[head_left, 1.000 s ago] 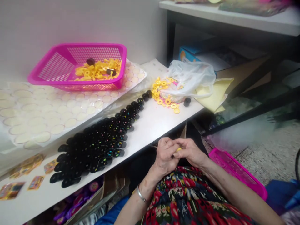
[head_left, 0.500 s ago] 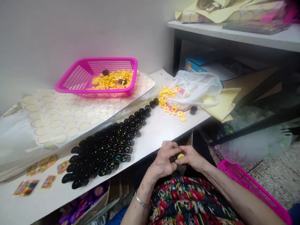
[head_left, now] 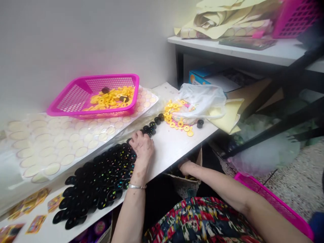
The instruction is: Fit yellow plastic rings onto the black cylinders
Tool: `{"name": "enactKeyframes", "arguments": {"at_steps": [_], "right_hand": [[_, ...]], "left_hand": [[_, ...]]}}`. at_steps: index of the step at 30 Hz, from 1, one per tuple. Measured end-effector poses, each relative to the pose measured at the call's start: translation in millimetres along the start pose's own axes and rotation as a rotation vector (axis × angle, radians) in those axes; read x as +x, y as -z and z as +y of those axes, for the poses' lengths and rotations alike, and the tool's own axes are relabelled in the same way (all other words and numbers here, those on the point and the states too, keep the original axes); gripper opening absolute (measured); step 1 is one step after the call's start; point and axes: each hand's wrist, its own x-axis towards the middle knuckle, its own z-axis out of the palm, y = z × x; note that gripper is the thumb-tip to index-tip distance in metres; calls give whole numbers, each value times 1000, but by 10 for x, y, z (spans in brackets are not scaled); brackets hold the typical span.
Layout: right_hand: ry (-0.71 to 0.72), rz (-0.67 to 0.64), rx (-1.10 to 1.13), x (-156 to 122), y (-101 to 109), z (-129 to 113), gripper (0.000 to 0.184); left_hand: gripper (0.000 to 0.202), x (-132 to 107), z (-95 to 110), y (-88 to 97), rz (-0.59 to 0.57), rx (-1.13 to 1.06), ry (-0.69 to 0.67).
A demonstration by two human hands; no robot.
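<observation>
My left hand (head_left: 142,148) rests on the white shelf (head_left: 167,145) at the far end of a dense patch of black round pieces (head_left: 101,182) with coloured dots. Its fingers curl down onto the black pieces and their tips are hidden. My right hand (head_left: 185,167) reaches under the shelf's front edge into a cardboard box (head_left: 186,180); its fingers are out of sight. A short row of black pieces (head_left: 153,125) runs on toward a heap of yellow rings (head_left: 177,118).
A pink basket (head_left: 93,96) with yellow rings stands at the back on sheets of round stickers (head_left: 63,141). A clear plastic bag (head_left: 202,98) lies on the right end. Another pink basket (head_left: 273,202) sits on the floor. A table with papers (head_left: 227,20) stands behind.
My hands were together in my lap on a small yellow piece. The left hand has since gone up to the black pieces and the right has gone down into the box.
</observation>
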Motion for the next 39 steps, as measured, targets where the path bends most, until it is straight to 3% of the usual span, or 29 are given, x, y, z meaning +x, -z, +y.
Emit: {"name": "enactKeyframes", "arguments": {"at_steps": [4, 8, 12, 14, 16, 19, 21, 24, 26, 34, 39], "right_hand": [[21, -33, -42, -17, -3, 66, 38], [47, -12, -65, -283, 59, 140, 30], [163, 54, -18, -814, 318, 322, 21], [364, 9, 251, -1038, 541, 433, 19], [401, 219, 440, -1127, 787, 519, 19], [282, 774, 326, -977, 1103, 574, 19], [119, 894, 183, -776, 1236, 569, 21], [-76, 896, 18, -526, 1304, 538, 24], [-129, 900, -42, -450, 1286, 528, 25], [-8, 880, -202, -485, 1195, 506, 25], [67, 762, -196, -608, 1195, 353, 24]], "left_hand": [[16, -5, -21, 19, 53, -22, -23], [17, -84, 50, 73, 127, -214, -48], [15, -228, 273, -27, 1, -613, -37], [19, -294, 389, -132, -76, -796, -19], [23, -341, 473, -233, -102, -940, 20], [30, -372, 529, -319, -115, -1140, 134], [33, -383, 534, -335, -125, -1245, 182], [30, -404, 526, -352, -120, -1293, 158], [27, -416, 523, -378, -110, -1255, 120], [25, -420, 541, -458, -57, -1145, 51], [25, -425, 543, -459, -32, -1161, 31]]}}
